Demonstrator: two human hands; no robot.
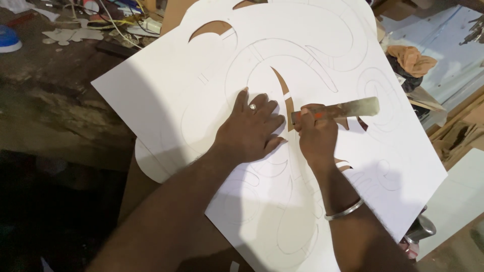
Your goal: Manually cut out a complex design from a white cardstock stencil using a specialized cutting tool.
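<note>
White board (166, 95), pencilled with curves and partly cut through, fills the frame's centre. Left hand (250, 129) lies flat on it, fingers spread, holding nothing. Right hand (316, 137), just beside it, is closed around a metal blade (343, 110).

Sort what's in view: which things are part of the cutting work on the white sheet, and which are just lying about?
In use:
- white sheet with pencilled curves and cut-out slots
- flat metal blade, gripped by the right hand
- left hand, pressed flat on the sheet

Lying about:
- orange cloth
- blue lid-like thing
- pale offcuts
- cables and clutter
</note>
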